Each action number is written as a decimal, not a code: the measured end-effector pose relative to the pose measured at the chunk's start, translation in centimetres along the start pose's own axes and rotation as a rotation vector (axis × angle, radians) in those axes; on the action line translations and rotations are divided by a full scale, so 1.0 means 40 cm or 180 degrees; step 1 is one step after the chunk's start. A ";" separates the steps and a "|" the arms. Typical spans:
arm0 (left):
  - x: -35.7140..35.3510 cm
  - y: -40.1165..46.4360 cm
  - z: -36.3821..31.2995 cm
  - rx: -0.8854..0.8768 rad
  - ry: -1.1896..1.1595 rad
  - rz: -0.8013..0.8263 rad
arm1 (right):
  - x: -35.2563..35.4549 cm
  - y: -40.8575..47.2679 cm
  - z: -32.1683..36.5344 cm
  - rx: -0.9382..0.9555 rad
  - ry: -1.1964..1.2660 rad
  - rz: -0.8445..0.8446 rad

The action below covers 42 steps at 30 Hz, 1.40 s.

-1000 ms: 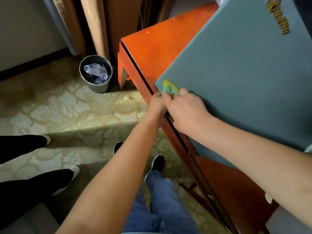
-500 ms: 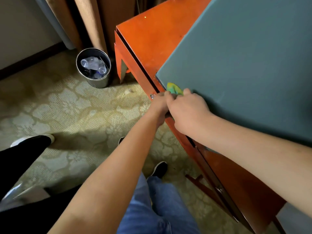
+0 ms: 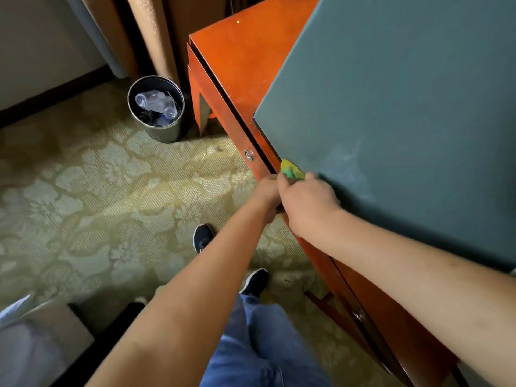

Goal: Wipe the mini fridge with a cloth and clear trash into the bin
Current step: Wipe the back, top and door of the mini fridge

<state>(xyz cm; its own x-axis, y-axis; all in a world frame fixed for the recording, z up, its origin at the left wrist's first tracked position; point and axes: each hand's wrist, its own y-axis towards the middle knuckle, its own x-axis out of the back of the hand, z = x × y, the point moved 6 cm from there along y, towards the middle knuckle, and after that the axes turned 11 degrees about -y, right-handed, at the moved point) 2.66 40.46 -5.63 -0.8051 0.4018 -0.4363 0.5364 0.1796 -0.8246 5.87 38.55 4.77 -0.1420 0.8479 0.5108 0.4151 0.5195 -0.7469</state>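
1. Gripping the cloth point(image 3: 291, 169) with curled fingers, our right hand point(image 3: 308, 203) presses it at the fridge point(image 3: 405, 113) top's front edge.
2. Our left hand point(image 3: 268, 195) sits beside it, its grip hidden, so we cannot tell.
3. We see the bin point(image 3: 156, 108) with bottles point(image 3: 156, 103) on the carpet point(image 3: 83, 191), well apart.

Right hand point(image 3: 308, 205) gripping yellow-green cloth point(image 3: 291, 169) on grey-green fridge top point(image 3: 405, 113), left hand point(image 3: 268, 195) touching it at the edge; bin point(image 3: 156, 108) holding bottles beside orange cabinet point(image 3: 237, 60).

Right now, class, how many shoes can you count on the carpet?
2: one dark shoe beside the left forearm, another shoe nearer the jeans, partly covered. Others may be hidden out of view.
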 end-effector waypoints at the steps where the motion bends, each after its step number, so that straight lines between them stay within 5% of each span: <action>1: -0.008 -0.015 -0.017 -0.0151 -0.0036 -0.0037 | 0.016 -0.015 -0.009 0.0008 -0.0007 -0.0127; 6: 0.002 -0.098 -0.220 -0.1129 -0.0247 -0.0343 | 0.174 -0.021 -0.039 -0.0042 0.0279 -0.1210; 9: 0.032 -0.075 -0.244 -0.1257 -0.0073 -0.0770 | 0.176 -0.006 -0.034 -0.0100 0.0234 -0.1492; 15: -0.057 -0.053 0.034 -0.0579 0.0277 -0.0392 | -0.066 -0.085 -0.048 -0.0032 0.0295 -0.0704; 18: -0.107 -0.106 0.061 -0.0696 0.0267 -0.0361 | -0.071 -0.183 -0.091 -0.0024 0.0290 -0.0775; 25: -0.141 -0.279 -0.227 -0.2114 0.0002 -0.0628 | 0.159 -0.321 -0.189 -0.0196 0.0284 -0.2433; 30: -0.126 -0.193 -0.069 -0.1811 -0.0162 -0.0809 | 0.017 -0.256 -0.144 -0.0088 0.0091 -0.2097; 36: -0.228 -0.187 0.265 -0.1077 -0.0034 -0.0212 | -0.239 -0.374 -0.143 0.0036 -0.0037 -0.1304; 42: -0.241 -0.309 0.042 -0.2176 -0.0125 -0.0543 | -0.058 -0.450 -0.205 -0.0092 -0.0215 -0.2303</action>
<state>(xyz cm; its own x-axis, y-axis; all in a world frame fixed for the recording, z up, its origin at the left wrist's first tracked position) 3.35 32.85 8.14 -0.8938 0.2873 -0.3444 0.4302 0.7664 -0.4771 6.09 26.37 20.54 -0.4446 0.2983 0.8446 0.2197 0.9504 -0.2201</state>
